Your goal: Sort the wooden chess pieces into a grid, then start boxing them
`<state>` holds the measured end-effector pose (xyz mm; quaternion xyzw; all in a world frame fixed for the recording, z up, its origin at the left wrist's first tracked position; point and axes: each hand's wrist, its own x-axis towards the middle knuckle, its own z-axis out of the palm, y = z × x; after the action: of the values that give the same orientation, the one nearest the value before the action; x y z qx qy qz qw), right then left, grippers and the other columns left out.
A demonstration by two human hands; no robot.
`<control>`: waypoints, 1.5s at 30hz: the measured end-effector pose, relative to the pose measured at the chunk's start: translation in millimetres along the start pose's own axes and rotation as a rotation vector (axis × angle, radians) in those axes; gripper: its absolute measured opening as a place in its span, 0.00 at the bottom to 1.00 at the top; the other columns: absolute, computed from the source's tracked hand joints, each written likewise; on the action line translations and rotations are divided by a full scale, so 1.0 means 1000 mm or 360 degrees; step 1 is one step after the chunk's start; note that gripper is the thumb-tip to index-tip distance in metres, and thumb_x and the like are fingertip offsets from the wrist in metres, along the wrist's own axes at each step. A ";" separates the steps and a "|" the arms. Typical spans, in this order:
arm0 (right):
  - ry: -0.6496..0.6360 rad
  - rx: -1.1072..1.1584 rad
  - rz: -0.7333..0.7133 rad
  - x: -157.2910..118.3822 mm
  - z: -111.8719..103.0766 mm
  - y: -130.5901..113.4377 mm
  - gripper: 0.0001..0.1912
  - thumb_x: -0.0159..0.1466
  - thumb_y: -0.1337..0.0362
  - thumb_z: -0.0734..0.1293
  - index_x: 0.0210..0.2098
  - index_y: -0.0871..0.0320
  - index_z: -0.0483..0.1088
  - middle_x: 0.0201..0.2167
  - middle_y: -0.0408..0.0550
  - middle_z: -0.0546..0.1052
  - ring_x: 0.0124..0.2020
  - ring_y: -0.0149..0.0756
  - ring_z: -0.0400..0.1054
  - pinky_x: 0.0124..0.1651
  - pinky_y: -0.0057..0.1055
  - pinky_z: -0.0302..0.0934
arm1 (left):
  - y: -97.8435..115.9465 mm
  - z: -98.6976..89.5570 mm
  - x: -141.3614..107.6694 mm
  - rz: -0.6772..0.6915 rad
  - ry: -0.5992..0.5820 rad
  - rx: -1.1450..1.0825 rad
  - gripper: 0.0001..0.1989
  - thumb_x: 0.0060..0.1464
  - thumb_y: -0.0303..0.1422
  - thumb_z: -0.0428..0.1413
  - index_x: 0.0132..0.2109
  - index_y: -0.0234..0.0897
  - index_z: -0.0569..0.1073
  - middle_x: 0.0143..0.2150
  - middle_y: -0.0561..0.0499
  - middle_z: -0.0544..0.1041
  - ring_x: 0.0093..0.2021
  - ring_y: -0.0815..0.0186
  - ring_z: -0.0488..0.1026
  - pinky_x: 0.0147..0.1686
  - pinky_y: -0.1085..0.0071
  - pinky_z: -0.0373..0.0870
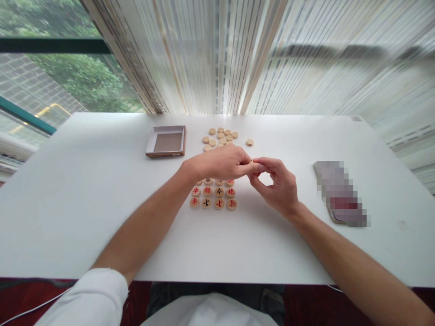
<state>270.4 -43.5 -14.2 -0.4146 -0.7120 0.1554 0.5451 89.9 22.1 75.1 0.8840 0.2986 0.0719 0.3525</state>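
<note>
My left hand (231, 161) reaches across the middle of the white table (102, 208), and its fingertips meet those of my right hand (277, 183). Both hands are pinched together around something too small and covered to make out. Below my left hand, round wooden pieces with red and black characters (219, 192) lie face up in neat rows; the upper rows are partly hidden by the hand. Behind it, several plain-topped wooden discs (220, 135) are loosely scattered. One single disc (249, 142) sits apart to their right.
An open shallow box (168, 141) stands at the back left of the table. On the right lies a pixelated, phone-like object (341, 194). Strip curtains (210, 54) and a window are behind the table's far edge.
</note>
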 end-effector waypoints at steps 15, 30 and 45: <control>-0.0110 0.0197 0.0111 0.000 0.000 0.001 0.16 0.65 0.64 0.70 0.52 0.51 0.67 0.40 0.47 0.76 0.37 0.37 0.74 0.43 0.37 0.74 | 0.000 0.000 -0.001 -0.0057 -0.0043 -0.0018 0.23 0.61 0.42 0.48 0.20 0.38 0.63 0.18 0.54 0.63 0.17 0.69 0.58 0.21 0.68 0.50; -0.0075 0.0212 0.0127 0.004 0.002 0.001 0.16 0.66 0.60 0.69 0.52 0.51 0.66 0.37 0.45 0.76 0.36 0.37 0.75 0.42 0.36 0.74 | 0.006 -0.008 -0.005 -0.0038 0.0022 -0.0079 0.18 0.62 0.37 0.43 0.25 0.38 0.65 0.24 0.53 0.69 0.22 0.67 0.63 0.24 0.70 0.56; -0.0118 0.0584 0.0321 0.005 0.000 -0.004 0.14 0.68 0.59 0.68 0.52 0.51 0.68 0.40 0.46 0.77 0.36 0.37 0.76 0.43 0.37 0.74 | 0.006 -0.008 -0.005 0.0007 0.0050 -0.0005 0.13 0.58 0.35 0.51 0.26 0.37 0.70 0.21 0.55 0.67 0.21 0.69 0.62 0.22 0.71 0.52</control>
<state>268.7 -42.2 -8.4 -0.3716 -0.6463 0.3513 0.5664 86.1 20.4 85.2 0.8828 0.3020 0.0869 0.3491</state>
